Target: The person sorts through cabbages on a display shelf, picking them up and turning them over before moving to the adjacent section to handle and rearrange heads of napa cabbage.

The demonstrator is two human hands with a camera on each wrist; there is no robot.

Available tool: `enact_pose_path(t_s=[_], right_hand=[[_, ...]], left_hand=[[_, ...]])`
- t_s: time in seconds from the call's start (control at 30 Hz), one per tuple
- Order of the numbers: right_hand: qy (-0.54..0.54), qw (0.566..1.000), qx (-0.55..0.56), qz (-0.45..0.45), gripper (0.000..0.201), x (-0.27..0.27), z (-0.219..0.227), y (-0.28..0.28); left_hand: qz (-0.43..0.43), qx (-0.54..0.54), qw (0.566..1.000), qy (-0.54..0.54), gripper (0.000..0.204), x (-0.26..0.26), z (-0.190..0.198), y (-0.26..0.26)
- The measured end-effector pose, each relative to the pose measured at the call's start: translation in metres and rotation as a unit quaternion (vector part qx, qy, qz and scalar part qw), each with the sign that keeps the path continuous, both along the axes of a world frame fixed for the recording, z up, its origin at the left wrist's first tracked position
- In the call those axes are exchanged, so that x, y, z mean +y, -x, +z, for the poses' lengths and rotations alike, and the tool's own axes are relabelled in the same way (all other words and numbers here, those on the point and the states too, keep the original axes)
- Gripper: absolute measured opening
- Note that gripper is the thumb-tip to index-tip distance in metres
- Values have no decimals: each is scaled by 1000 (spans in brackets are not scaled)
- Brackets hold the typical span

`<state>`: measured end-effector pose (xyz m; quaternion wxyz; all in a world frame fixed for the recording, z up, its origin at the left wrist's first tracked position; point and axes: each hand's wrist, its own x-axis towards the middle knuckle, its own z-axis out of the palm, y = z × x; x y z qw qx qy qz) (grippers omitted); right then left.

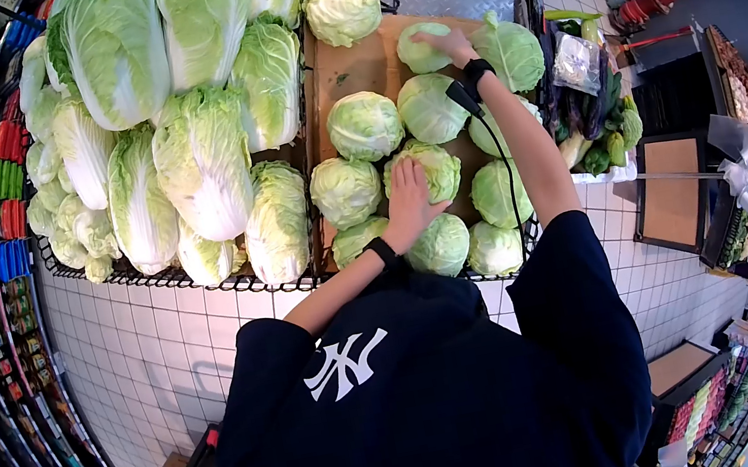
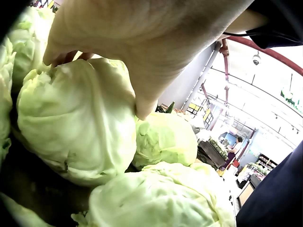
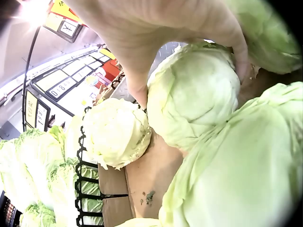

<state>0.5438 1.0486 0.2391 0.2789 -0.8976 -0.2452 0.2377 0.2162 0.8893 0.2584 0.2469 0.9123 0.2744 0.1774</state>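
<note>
**Head view: both hands on round cabbages at the cardboard-lined display**

Right hand (image 1: 451,44) grips a far cabbage (image 1: 422,49), fingers and thumb curled over its top, as the right wrist view shows. Left hand (image 1: 409,199) rests flat, fingers straight, on a near cabbage (image 1: 431,170) in the cluster. Judgement: cup the far head low on both sides before lifting; keep the left palm steadying neighbours. Napa cabbages (image 1: 174,119) lie left.
</note>
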Motion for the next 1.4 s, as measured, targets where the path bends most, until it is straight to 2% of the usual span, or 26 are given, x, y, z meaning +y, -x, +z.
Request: enact_pose_path(t_s=[0.17,0.23,0.27,0.33,0.37,0.43,0.47,0.5,0.57,0.6,0.67,0.7,0.77,0.8,0.87,0.9,0.93,0.97,1.0,1.03,1.13,1.17,1.23,1.37,1.4], right_hand=[[48,999,-6,-18,100,-3,21,12],[38,987,154,21,120,-11,31,7],[37,988,151,17,120,-15,41,9],[-9,991,102,83,107,-36,61,24],[-9,992,99,78,107,-50,63,31],[-191,973,-20,130,92,-84,65,49],[-211,967,-34,140,81,-108,89,72],[-183,975,-12,124,74,-131,93,84],[-253,963,15,92,49,-176,88,112],[-275,958,-5,76,39,-195,71,118],[-276,961,-8,18,36,-226,44,143],[-257,964,60,-37,42,-239,16,151],[-188,973,109,-85,56,-252,8,179],[-191,972,107,-88,56,-252,3,185],[-182,925,295,-158,71,-254,-8,193],[-186,924,294,-159,71,-254,-13,191],[-227,871,417,-129,74,-251,-17,189],[-263,799,533,-95,78,-250,-18,189],[-232,799,546,-100,82,-250,15,199],[-237,798,545,-99,82,-250,8,194],[-105,796,584,-119,87,-247,-14,169],[-110,797,582,-118,87,-248,-21,166],[-124,722,670,-122,87,-248,-41,162],[-135,729,656,-139,87,-242,-8,181],[-135,738,648,-127,87,-241,-28,173]], left_hand=[[-1,-4,1000,-1,90,-1,1,0],[-2,13,1000,8,88,0,4,0],[-6,11,1000,6,88,2,4,0],[-4,13,1000,-8,86,4,5,2],[-8,11,1000,-8,86,6,7,3],[-19,-8,997,79,83,12,11,7],[-16,-40,997,65,78,14,6,9],[-15,-51,995,90,76,16,8,12],[-11,-62,986,152,75,21,9,19],[-16,-64,986,152,75,23,10,21],[-7,-84,985,149,83,24,10,24],[-11,-84,985,148,83,23,10,24],[7,-18,989,147,91,22,9,23],[-4,-1,989,148,102,25,5,20],[-4,18,984,176,106,26,2,15],[0,37,978,207,110,26,2,12],[-1,36,978,203,110,27,3,9],[9,47,975,215,112,28,3,7],[17,59,972,227,115,27,0,7],[15,57,973,222,115,26,-3,6],[33,66,979,192,119,25,-18,-1],[40,79,979,184,118,26,-22,-3],[49,89,980,173,117,26,-19,-5],[55,93,977,184,114,26,-11,-7],[63,105,974,189,114,26,-9,-8]])
